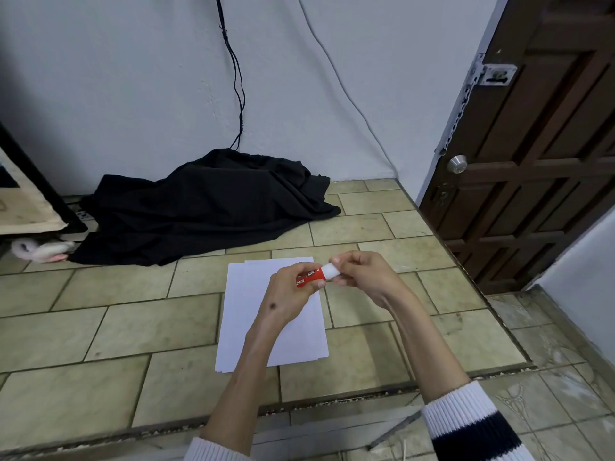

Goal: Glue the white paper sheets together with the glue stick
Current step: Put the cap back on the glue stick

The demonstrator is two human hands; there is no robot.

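White paper sheets (239, 314) lie stacked on the tiled floor in the middle of the view, their edges slightly offset. Above them I hold a red glue stick (311, 277) with a white cap (331, 271). My left hand (289, 294) grips the red body. My right hand (362, 277) pinches the white cap at the stick's right end. Both hands hover over the upper right part of the sheets. Whether the cap is loose or tight on the stick cannot be told.
A heap of black cloth (199, 207) lies against the back wall, with cables (238, 94) hanging above it. A brown door (532, 161) stands at the right. A wooden board (23, 201) leans at the left. A raised tile edge (332, 399) runs along the floor near me.
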